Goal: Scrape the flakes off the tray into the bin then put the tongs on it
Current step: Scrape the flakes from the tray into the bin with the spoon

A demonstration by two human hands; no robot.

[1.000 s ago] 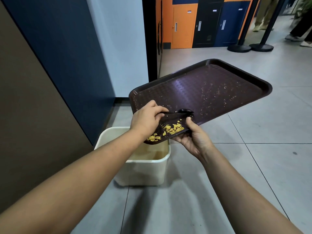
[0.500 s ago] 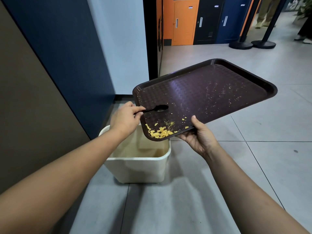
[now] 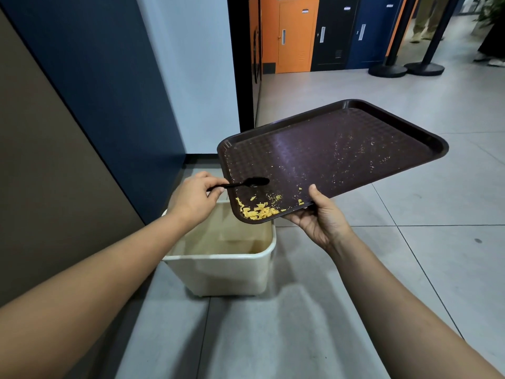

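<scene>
- The left hand (image 3: 194, 198) pinches the handle of the black tongs (image 3: 243, 183) between thumb and curled fingers. Over the last second it has drawn back toward nine o'clock, off the tray's left edge, so only the dark head of the tongs now lies over the tray floor.
- The bin (image 3: 218, 265), cream and open-topped, sits on the floor at six o'clock of that hand, directly under the tray's low corner.
- The flakes (image 3: 258, 212) are heaped in that low corner, touching the rim. A second ago the hand covered part of them; now they lie exposed, and I judge the scraping unfinished: none has visibly gone over the lip.
- The tray (image 3: 410, 124) slopes down toward seven o'clock, fine crumbs scattered toward three o'clock of its floor.
- The right hand (image 3: 321, 220) grips the near edge, thumb on top, fingers curled beneath, as it did a second ago.
- For room: a dark wall stands close at nine to eleven o'clock, limiting leftward swing; open tiled floor spreads from one to five o'clock.
</scene>
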